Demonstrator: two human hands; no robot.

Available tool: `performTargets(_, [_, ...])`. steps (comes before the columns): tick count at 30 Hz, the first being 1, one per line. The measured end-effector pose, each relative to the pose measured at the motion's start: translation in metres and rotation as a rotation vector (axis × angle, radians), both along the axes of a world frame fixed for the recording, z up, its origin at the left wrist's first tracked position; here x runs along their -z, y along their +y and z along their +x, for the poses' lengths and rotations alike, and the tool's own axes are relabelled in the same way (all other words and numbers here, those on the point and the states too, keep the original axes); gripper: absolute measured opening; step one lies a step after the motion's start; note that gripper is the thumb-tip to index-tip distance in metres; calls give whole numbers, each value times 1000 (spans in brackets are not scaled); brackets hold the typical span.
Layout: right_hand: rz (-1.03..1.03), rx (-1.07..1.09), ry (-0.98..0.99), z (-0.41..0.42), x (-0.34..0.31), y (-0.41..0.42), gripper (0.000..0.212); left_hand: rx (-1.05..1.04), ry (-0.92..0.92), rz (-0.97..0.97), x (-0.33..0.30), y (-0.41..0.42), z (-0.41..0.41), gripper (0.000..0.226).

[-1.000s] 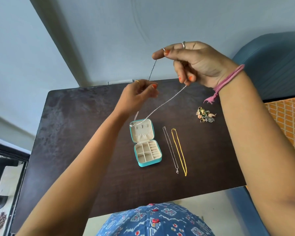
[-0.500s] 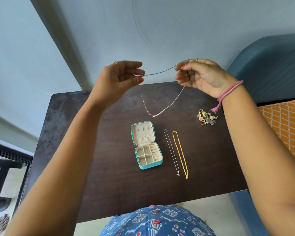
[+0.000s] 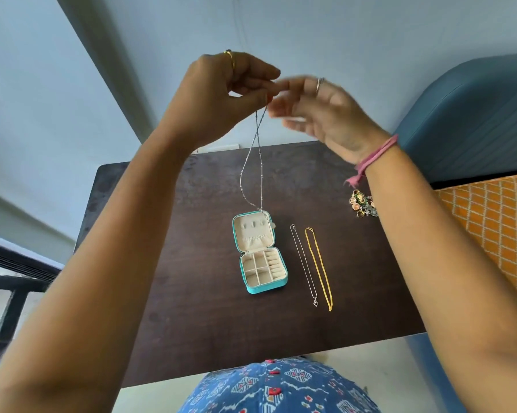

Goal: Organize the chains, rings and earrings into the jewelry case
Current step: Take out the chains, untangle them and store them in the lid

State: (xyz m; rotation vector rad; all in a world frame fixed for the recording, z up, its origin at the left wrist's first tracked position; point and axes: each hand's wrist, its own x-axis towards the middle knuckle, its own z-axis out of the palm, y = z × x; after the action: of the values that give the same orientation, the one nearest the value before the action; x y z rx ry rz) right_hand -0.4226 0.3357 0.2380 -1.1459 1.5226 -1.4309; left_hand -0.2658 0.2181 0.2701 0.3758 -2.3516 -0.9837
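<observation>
The hands have come together since a moment ago, so the silver chain (image 3: 258, 162) now hangs doubled above the open jewelry case (image 3: 260, 251) on the counter (image 3: 191, 293). The left hand (image 3: 221, 93) pinches its top. The right hand (image 3: 319, 111) is blurred; its grip is unclear.

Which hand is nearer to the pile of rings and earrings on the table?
The right hand. It is raised above the table, up and left of the pile of rings and earrings. The left hand is further left, pinching the silver chain.
</observation>
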Motion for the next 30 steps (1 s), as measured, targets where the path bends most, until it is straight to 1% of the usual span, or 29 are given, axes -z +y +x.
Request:
performTargets(1, [-69, -29, -17, 3, -9, -1, 25, 14, -9, -18, 0, 1, 0, 25])
performTargets(2, [-111, -58, 19, 5, -16, -1, 29, 30, -14, -31, 0, 1, 0, 26])
performTargets(3, [-133, -73, 108, 8, -21, -2, 32, 37, -14, -44, 0, 2, 0, 27])
performTargets(5, [-144, -61, 308, 12, -26, -6, 40, 19, 2, -58, 0, 2, 0, 28])
performTargets(6, [-139, -43, 366, 12, -27, -8, 44, 3, 12, -57, 1, 2, 1, 29])
performTargets(8, [-116, -18, 406, 11, -27, -10, 49, -23, 34, -36, 2, 1, 4, 33])
performTargets(12, [-66, -20, 452, 8, -24, -8, 43, -9, 40, 39, 3, -1, 7, 47])
performTargets(15, [-85, 7, 520, 8, -24, -7, 37, 42, 7, 87, 6, -3, 4, 47])
performTargets(18, [-109, 11, 601, 7, -27, -5, 25, 98, 31, 159, 11, -5, 1, 44])
performTargets(19, [-111, 18, 633, 7, -28, -5, 22, 113, 46, 214, 13, -6, 0, 44])
performTargets(22, [-128, 54, 714, 4, -31, -3, 19, 188, 103, 496, 20, -4, -3, 44])
performTargets(23, [-137, 68, 723, 3, -32, -2, 19, 204, 110, 548, 23, -3, -5, 45])
performTargets(24, [-150, 85, 723, 1, -33, 0, 17, 209, 104, 560, 28, -1, -7, 45])
performTargets(27, [-211, 143, 689, -5, -41, 8, 15, 179, 43, 569, 45, 9, -21, 32])
performTargets(30, [-272, 188, 697, -13, -53, 16, 23, 96, -4, 585, 70, 18, -37, 14])
